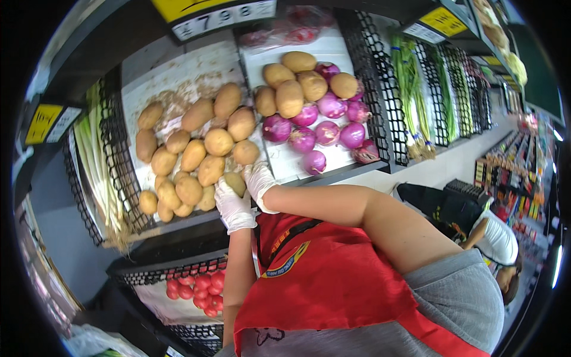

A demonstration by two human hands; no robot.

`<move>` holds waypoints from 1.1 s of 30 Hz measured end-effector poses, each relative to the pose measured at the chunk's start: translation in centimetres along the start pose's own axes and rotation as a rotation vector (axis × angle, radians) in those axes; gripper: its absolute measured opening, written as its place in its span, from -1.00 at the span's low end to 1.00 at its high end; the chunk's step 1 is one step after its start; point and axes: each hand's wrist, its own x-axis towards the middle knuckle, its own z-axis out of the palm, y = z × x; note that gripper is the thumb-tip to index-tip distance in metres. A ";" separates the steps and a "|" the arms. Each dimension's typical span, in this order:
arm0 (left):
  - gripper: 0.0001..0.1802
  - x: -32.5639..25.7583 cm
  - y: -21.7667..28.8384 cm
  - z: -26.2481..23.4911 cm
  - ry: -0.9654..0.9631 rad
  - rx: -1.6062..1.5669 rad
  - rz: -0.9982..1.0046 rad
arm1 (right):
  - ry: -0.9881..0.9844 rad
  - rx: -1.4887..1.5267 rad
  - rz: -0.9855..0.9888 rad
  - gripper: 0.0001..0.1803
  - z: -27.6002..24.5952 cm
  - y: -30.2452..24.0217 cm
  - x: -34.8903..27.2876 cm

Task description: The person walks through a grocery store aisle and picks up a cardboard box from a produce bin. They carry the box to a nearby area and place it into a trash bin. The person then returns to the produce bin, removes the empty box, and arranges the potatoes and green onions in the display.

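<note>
My left hand (235,207), in a thin white glove, holds a potato (234,184) at the front of the potato bin. On the potato's other side is my right hand (261,183), gloved too. Its fingers press against the potato near the bin divider; some fingertips are hidden. Many loose potatoes (188,190) are heaped just beyond and to the left. In the bin to the right lie purple onions (327,132), with several more potatoes (289,99) on top of them.
Black mesh dividers (123,152) separate the bins. Leeks (102,160) stand at the left and green onions (410,89) at the right. Below, tomatoes (202,291) fill a lower basket. A plastic bag (291,30) lies behind the onions. Another person (498,241) is at the right.
</note>
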 end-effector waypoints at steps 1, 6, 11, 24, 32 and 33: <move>-0.08 0.2 0.1 0.3 0.029 -0.008 0.017 | -0.143 0.078 0.043 -0.23 0.3 -0.6 1.2; -0.26 0.3 0.1 0.9 0.100 -0.308 0.114 | 0.367 0.270 0.300 -0.79 4.2 -1.0 2.8; -0.21 0.6 -3.0 -0.1 0.047 -0.204 0.094 | 0.574 0.512 0.281 -0.74 -1.1 2.4 -2.6; -0.30 4.0 7.9 -6.6 0.016 -0.330 0.320 | 0.807 1.073 0.676 -0.48 -0.6 14.3 -9.8; -0.21 4.6 21.8 5.0 -0.145 -0.293 0.844 | 0.791 0.890 1.017 -0.59 6.5 22.9 -12.4; -0.22 4.6 23.0 5.7 -0.102 -0.275 0.950 | 0.642 1.001 0.954 -0.70 5.8 24.1 -13.5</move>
